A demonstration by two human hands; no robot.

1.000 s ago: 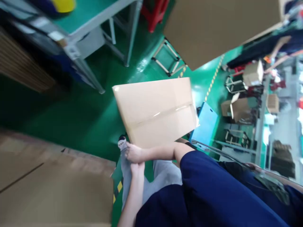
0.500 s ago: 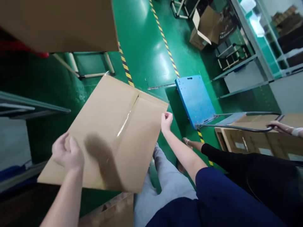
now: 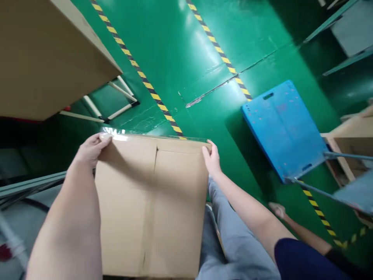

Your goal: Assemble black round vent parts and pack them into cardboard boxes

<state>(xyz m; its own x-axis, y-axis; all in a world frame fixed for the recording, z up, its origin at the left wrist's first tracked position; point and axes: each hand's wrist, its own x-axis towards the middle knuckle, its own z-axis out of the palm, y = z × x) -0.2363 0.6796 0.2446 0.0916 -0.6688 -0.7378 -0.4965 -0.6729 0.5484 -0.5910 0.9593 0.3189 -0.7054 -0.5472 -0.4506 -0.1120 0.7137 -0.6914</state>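
Note:
A closed brown cardboard box is directly in front of me, with a taped seam running down its top. My left hand grips its far left corner, thumb on top, where shiny clear tape catches the light. At the far right corner, my right hand is closed over the edge, its thumb on the top face and its fingers along the side. The clear tape extends along the far edge between both hands. What lies under the left fingers is partly hidden.
A large cardboard box stands at upper left above a white tubular frame. A blue platform trolley is on the green floor to the right, near a person's foot. Yellow-black floor lines cross ahead.
Both hands have moved to the box's far corners; the left went forward from the near left side. The box now appears squarer to me, and the view has turned and shifted.

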